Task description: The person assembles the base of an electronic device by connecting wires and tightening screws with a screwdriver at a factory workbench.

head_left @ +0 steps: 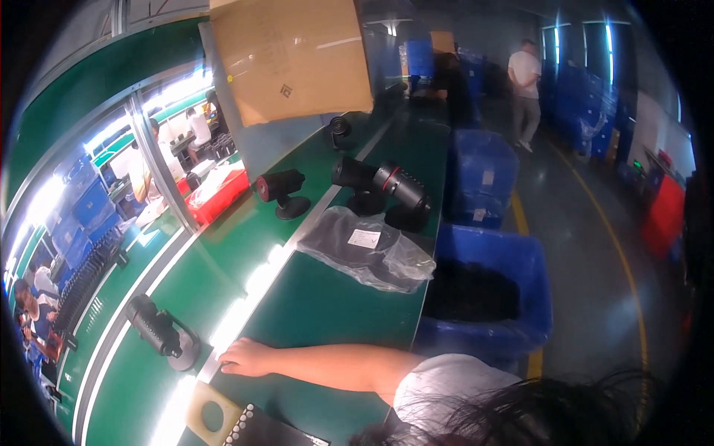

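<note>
My right hand reaches leftward over the green bench top, palm down. Its fingers are bent and close together beside the bright strip; whatever is under them is hidden. Just past the fingertips stands a black cylindrical device on a round base, like a desk microphone, tilted in its bracket. Nearer than the hand lies a pale yellow block with a round hole. Against it is a black piece with a row of white round studs, cut off by the lower edge. My left hand is out of view.
Several similar black devices stand farther along the bench, beside a clear plastic bag with a dark item and white label. A cardboard sheet rises behind. Blue bins line the right side. A person stands in the aisle.
</note>
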